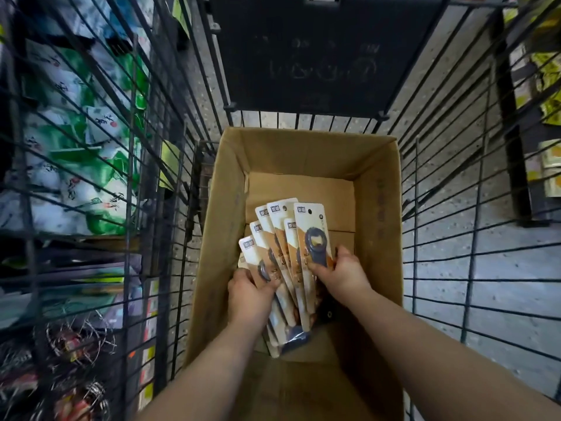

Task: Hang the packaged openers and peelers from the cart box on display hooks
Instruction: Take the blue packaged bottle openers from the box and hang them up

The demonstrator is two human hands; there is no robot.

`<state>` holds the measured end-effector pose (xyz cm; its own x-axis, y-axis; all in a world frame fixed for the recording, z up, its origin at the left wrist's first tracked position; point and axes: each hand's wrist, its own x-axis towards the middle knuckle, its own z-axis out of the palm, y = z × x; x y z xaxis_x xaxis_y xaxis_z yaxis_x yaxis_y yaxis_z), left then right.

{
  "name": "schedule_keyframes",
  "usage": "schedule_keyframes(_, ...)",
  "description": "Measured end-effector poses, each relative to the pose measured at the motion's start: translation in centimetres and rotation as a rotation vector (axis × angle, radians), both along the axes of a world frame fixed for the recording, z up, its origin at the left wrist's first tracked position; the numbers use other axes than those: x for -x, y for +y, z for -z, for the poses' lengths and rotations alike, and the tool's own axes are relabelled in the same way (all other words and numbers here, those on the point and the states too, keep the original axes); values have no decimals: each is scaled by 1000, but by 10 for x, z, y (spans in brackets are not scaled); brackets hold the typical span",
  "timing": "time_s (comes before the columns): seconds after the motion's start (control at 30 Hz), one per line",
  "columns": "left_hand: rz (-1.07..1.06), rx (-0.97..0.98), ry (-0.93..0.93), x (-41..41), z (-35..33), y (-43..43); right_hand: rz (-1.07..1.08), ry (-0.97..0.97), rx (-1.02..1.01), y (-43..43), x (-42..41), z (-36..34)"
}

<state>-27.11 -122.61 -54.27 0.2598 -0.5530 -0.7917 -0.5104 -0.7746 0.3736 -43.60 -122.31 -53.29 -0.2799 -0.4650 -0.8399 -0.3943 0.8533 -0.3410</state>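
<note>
- The single head-worn view looks steeply down from above the near end of the cardboard box [378,214]
- It faces forward along the box, whose far wall lies at mid-frame, with the wire cart [440,177] running on beyond it
- It sits close: the forearms enter from the bottom edge, and the left hand [249,294] and right hand [343,273], gripping packaged openers [285,238] inside the box, fall just below centre
</note>
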Motion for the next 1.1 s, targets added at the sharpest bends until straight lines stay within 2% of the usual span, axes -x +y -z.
schedule_keyframes(0.1, -36, 47, 12, -2, -2, 3, 53, -47, -21, -2, 1, -1)
schedule_keyframes(0.23, -114, 53, 144, -4, -6, 5, 149, -33, 107, 6, 1, -4)
schedule_keyframes(0.43, -183, 140, 194, -10, -27, 10, 251, -106, 196, 16, -1, -24)
schedule_keyframes(0.6, -135, 216, 160, -27, -70, 15, 218, -138, 269, 21, -7, -67)
schedule_keyframes(0.8, -189, 321, 176, -30, -136, 30, 107, -149, 349, 28, -8, -136)
schedule_keyframes(0.93, -277, 435, 165, -24, -191, 51, -6, -136, 436, 38, 0, -186)
schedule_keyframes(1.1, -436, 547, 146, -16, -263, 98, -143, -256, 526, 60, 9, -256)
